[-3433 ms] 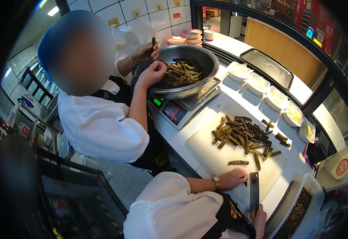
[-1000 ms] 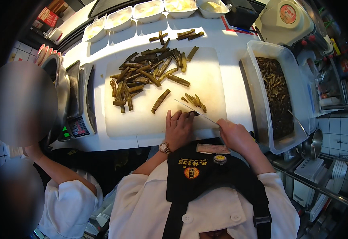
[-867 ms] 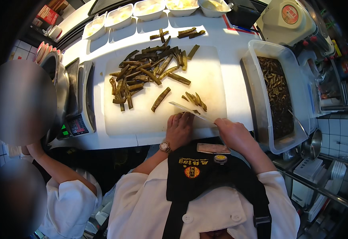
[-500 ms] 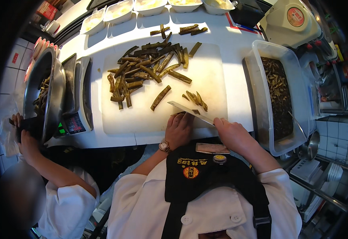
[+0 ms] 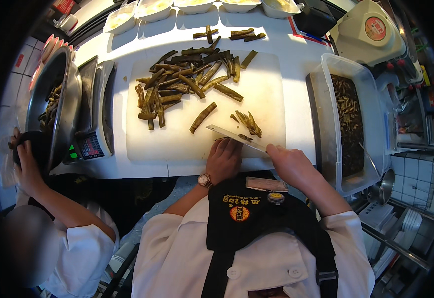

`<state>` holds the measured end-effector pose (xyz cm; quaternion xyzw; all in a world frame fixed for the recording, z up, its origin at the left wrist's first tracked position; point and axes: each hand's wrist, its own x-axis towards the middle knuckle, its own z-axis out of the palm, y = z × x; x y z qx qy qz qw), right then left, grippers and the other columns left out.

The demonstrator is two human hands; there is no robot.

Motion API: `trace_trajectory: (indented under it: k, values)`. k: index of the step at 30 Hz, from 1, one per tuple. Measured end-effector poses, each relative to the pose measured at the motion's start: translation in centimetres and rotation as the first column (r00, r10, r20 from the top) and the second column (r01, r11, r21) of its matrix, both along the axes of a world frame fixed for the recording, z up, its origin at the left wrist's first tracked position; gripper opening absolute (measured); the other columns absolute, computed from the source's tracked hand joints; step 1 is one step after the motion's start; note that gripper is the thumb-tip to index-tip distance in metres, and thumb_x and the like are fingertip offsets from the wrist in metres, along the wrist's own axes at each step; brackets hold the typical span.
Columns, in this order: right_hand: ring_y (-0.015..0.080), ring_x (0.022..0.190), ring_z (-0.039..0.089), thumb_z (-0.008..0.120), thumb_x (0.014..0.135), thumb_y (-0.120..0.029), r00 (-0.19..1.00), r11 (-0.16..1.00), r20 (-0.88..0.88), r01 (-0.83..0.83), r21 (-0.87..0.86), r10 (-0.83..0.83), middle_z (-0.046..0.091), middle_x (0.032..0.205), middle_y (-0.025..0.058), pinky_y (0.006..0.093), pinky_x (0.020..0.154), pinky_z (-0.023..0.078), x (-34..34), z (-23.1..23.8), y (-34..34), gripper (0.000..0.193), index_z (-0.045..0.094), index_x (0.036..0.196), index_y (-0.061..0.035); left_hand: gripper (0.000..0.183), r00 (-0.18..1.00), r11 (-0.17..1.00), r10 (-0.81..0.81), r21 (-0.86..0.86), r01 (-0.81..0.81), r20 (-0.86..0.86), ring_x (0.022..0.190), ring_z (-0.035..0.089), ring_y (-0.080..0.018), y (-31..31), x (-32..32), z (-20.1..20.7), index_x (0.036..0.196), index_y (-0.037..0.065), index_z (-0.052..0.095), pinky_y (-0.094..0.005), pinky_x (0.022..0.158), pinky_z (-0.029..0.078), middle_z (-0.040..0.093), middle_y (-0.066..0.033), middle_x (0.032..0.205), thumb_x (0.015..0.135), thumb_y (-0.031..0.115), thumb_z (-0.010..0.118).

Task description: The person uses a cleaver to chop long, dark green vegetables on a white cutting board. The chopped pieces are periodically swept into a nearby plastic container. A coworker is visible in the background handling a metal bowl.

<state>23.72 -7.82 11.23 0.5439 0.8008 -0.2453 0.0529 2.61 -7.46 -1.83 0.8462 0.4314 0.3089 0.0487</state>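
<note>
My right hand [image 5: 287,160] is closed round the handle of a kitchen knife [image 5: 232,135], whose blade slants up and left over the white cutting board [image 5: 256,64]. Just on the near side of the blade, my left hand [image 5: 224,158] has its fingers bent and pressed down on a vegetable stem, mostly hidden by fingers and blade. Thin cut strips [image 5: 249,123] of dark green vegetable lie beyond the blade. One whole stem [image 5: 203,117] rests alone to their left. Farther back is a heap of olive-green, pickled-looking stems [image 5: 177,82].
On the left, a co-worker's hand [image 5: 31,169] is at a metal bowl [image 5: 73,107] beside a scale [image 5: 102,114]. A clear plastic tub [image 5: 370,116] of dark chopped vegetable stands right. White food trays [image 5: 155,11] line the back, with a cream-coloured machine [image 5: 368,32] back right.
The knife and both my hands stay nearly in place, the blade shifting slightly. The cut strips lie bunched differently beyond it. The co-worker's hand at the bowl has moved; the whole view has shifted a little.
</note>
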Motion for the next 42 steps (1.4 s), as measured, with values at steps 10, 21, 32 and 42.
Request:
trace_trajectory:
  k: [10, 21, 32, 42]
  values:
    - [0.0443, 0.074, 0.061, 0.050, 0.085, -0.002, 0.982, 0.993, -0.143, 0.120, -0.008, -0.120, 0.063, 0.084, 0.0227, 0.0499, 0.064, 0.050, -1.1, -2.2, 1.2, 0.014, 0.045, 0.097, -0.0024, 0.042, 1.000, 0.998, -0.010, -0.066, 0.011, 0.006, 0.111, 0.054, -0.0278, 0.0, -0.2, 0.6, 0.118, 0.002, 0.062, -0.0426, 0.098, 0.042, 0.057, -0.0111, 0.121, 0.077, 0.012, 0.060]
    - [0.0443, 0.072, 0.062, 0.051, 0.084, -0.003, 0.997, 1.000, -0.071, -0.028, 0.006, 0.028, 0.063, 0.081, 0.0219, 0.0506, 0.063, 0.050, -1.2, -0.5, 1.3, 0.013, 0.045, 0.095, -0.0022, 0.043, 0.999, 0.996, 0.023, -0.089, -0.019, 0.041, 0.109, 0.053, -0.0288, -0.3, -0.4, 1.0, 0.118, 0.001, 0.062, -0.0412, 0.096, 0.044, 0.057, -0.0119, 0.119, 0.075, 0.010, 0.059]
    - [0.0425, 0.075, 0.063, 0.051, 0.086, -0.004, 0.998, 0.999, -0.069, 0.006, -0.040, -0.009, 0.064, 0.082, 0.0224, 0.0499, 0.065, 0.050, -1.1, -0.8, 1.1, 0.010, 0.046, 0.095, -0.0029, 0.043, 0.997, 0.994, 0.053, -0.102, -0.048, 0.048, 0.110, 0.053, -0.0318, -0.4, -1.4, 1.3, 0.118, 0.002, 0.062, -0.0424, 0.095, 0.044, 0.057, -0.0128, 0.120, 0.076, 0.009, 0.063]
    - [0.0400, 0.072, 0.065, 0.049, 0.086, -0.004, 0.997, 0.997, 0.025, -0.078, -0.023, 0.079, 0.064, 0.081, 0.0202, 0.0481, 0.061, 0.052, -1.5, 0.5, 2.1, 0.014, 0.046, 0.099, -0.0016, 0.045, 0.997, 0.995, 0.067, -0.077, -0.064, 0.041, 0.109, 0.053, -0.0278, -0.5, -1.6, 0.4, 0.119, 0.005, 0.063, -0.0401, 0.095, 0.045, 0.057, -0.0099, 0.124, 0.074, 0.011, 0.062]
